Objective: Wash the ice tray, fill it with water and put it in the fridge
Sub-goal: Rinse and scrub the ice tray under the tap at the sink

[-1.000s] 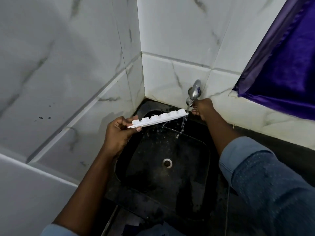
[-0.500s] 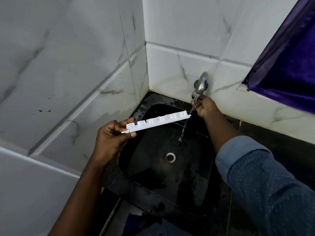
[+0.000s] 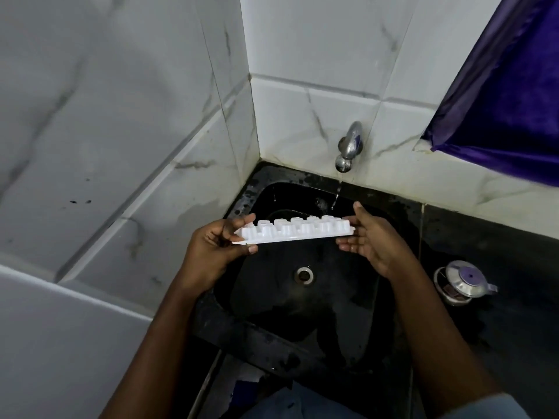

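The left grip pinches the left end of the tray; the right grip, fingers straight, touches its right end. The tray is held bottom-up over the sink, the tap trickling just behind, a steel pot on the desk at right.

No lettering, brand or number is legible (not even on the ice tray).
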The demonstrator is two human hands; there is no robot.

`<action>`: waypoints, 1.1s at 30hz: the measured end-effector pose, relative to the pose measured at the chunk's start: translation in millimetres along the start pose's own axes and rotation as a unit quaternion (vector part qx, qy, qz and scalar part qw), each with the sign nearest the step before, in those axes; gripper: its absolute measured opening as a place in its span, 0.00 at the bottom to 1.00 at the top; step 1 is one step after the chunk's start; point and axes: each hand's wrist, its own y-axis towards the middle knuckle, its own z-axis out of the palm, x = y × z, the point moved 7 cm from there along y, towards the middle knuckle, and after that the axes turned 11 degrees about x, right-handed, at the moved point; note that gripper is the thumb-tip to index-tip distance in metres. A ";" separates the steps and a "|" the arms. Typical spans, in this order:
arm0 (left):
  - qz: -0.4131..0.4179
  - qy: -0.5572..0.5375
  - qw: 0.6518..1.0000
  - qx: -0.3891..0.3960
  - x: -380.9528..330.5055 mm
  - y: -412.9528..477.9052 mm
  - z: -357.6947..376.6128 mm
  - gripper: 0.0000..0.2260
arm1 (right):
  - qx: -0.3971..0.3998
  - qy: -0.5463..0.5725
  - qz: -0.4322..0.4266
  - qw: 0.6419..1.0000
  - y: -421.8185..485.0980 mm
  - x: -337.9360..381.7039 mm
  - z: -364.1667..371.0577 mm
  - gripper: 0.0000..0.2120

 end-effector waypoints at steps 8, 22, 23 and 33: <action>-0.022 -0.026 0.999 0.024 17.0 -2.4 41.2 0.18 | -0.073 0.110 -0.073 0.989 -40.1 -8.0 -17.6 0.07; -0.100 -0.192 0.964 -0.157 34.1 9.2 50.0 0.15 | -0.108 -0.013 -0.117 0.987 -74.5 -18.1 -36.7 0.19; -0.103 -0.193 0.963 -0.154 33.9 9.7 49.4 0.15 | -0.111 -0.022 -0.123 0.986 -76.8 -17.2 -37.8 0.18; -0.118 -0.194 0.966 -0.127 33.3 9.1 49.8 0.17 | -0.161 -0.121 -0.197 0.959 -97.5 -2.6 -34.3 0.13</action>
